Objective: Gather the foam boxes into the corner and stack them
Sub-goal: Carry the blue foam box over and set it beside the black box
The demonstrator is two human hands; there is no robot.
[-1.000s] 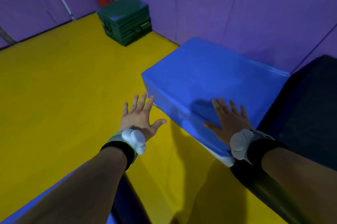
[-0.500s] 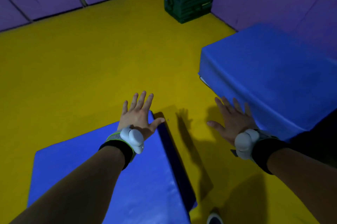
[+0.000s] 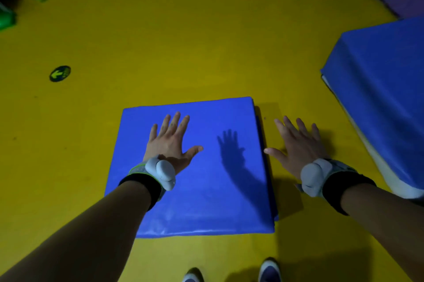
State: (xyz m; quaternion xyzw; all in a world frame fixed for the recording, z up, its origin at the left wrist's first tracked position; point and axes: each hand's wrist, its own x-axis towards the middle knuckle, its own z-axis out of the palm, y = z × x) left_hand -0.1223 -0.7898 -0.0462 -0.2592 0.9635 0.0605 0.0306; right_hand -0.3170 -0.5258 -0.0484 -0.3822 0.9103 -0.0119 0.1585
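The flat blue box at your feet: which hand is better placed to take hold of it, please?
Left. The left hand is spread open above the box; the right hand is past its right edge, above the floor.

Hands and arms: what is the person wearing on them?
Both forearms are bare, with no sleeves. Each wrist has a black band and a rounded light grey gadget strapped on top. The left hand has a strap edged in bright green; the right hand has a grey one. No gloves and no cables show.
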